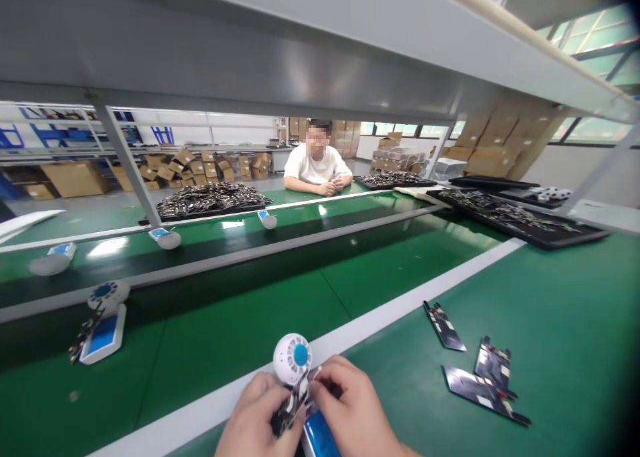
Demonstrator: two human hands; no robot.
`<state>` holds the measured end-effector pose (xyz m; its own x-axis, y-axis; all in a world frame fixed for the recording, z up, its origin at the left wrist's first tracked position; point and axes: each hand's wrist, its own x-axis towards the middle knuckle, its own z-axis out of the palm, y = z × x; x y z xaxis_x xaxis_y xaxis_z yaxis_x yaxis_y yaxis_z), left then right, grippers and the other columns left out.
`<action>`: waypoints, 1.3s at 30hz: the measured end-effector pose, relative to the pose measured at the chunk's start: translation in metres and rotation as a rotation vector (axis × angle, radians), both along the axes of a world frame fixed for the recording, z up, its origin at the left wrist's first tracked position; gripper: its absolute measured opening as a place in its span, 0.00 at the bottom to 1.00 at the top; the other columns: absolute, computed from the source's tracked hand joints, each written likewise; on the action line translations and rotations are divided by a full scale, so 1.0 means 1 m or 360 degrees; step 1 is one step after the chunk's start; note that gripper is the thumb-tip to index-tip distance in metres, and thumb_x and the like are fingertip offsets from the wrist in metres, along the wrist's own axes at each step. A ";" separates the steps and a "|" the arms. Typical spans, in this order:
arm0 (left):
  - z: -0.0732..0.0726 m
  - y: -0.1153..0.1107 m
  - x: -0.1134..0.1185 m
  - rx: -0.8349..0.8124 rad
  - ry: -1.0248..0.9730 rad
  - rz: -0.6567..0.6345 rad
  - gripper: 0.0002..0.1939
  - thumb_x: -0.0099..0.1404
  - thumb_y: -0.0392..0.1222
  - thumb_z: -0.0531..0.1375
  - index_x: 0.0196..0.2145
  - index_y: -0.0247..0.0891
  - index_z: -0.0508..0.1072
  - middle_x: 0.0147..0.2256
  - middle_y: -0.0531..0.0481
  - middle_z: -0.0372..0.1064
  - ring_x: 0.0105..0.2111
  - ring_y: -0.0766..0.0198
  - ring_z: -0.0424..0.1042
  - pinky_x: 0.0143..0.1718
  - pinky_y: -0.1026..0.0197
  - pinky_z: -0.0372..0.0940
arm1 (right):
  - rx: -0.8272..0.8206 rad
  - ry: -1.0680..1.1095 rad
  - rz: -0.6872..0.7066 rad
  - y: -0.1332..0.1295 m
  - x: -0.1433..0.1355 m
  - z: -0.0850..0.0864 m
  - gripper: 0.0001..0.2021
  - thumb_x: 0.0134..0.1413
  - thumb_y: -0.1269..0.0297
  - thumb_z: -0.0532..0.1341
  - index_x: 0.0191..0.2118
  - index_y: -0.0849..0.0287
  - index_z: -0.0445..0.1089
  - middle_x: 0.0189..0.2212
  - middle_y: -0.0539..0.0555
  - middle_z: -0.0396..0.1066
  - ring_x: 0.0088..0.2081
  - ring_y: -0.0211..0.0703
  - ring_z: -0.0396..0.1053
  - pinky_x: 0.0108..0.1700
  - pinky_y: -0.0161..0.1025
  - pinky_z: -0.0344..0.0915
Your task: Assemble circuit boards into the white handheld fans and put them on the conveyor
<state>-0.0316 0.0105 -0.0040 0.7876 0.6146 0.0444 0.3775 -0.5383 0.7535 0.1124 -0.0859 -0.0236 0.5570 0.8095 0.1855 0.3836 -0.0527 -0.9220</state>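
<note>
My left hand point(257, 413) is closed round a dark circuit board point(284, 415) with small parts on it. My right hand point(353, 403) is closed in a pinch beside the board; a thin pale piece point(316, 373) shows at its fingertips, too small to name. Just beyond my fingers sits a white round fan-like head point(291, 358) with slots and a blue centre. Between my hands, below the board, shows a glossy blue casing point(320, 435), partly hidden. Several loose dark circuit boards point(445, 326) lie on the green table to the right.
A white strip point(390, 320) divides my table from the green conveyor belt point(225, 337). Another white-and-blue device point(103, 337) with a board lies on the belt, left. Black trays point(555, 240) of boards stand around. A person point(317, 167) sits opposite. A metal shelf point(280, 63) hangs overhead.
</note>
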 end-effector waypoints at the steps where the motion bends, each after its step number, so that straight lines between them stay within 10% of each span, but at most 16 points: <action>1: 0.004 0.002 -0.001 0.0086 0.0080 -0.0015 0.12 0.65 0.48 0.55 0.30 0.42 0.75 0.35 0.45 0.74 0.37 0.55 0.75 0.39 0.59 0.70 | 0.0047 -0.0009 0.0040 0.000 0.000 0.000 0.08 0.56 0.71 0.59 0.28 0.59 0.73 0.29 0.53 0.71 0.33 0.43 0.72 0.37 0.37 0.66; 6: 0.010 0.008 -0.003 0.0305 0.0287 -0.0017 0.13 0.69 0.46 0.52 0.33 0.43 0.75 0.32 0.48 0.77 0.31 0.57 0.77 0.31 0.62 0.69 | 0.0155 -0.0066 0.0158 -0.002 0.001 0.000 0.08 0.59 0.69 0.57 0.30 0.59 0.72 0.31 0.54 0.69 0.34 0.42 0.70 0.38 0.37 0.66; 22: -0.004 0.003 -0.005 0.0964 -0.0418 -0.0339 0.16 0.72 0.35 0.51 0.51 0.43 0.72 0.40 0.47 0.76 0.36 0.66 0.79 0.37 0.71 0.73 | -0.0036 -0.0352 0.0129 -0.010 -0.018 0.016 0.10 0.50 0.78 0.58 0.22 0.58 0.62 0.26 0.49 0.69 0.31 0.39 0.66 0.36 0.35 0.59; 39: -0.007 0.003 -0.007 0.1056 -0.0449 -0.0485 0.17 0.71 0.32 0.51 0.55 0.36 0.69 0.39 0.43 0.74 0.35 0.66 0.78 0.36 0.71 0.73 | -0.0253 -0.0271 0.0084 -0.011 -0.017 0.019 0.12 0.49 0.76 0.57 0.19 0.58 0.58 0.23 0.49 0.69 0.30 0.40 0.66 0.34 0.35 0.58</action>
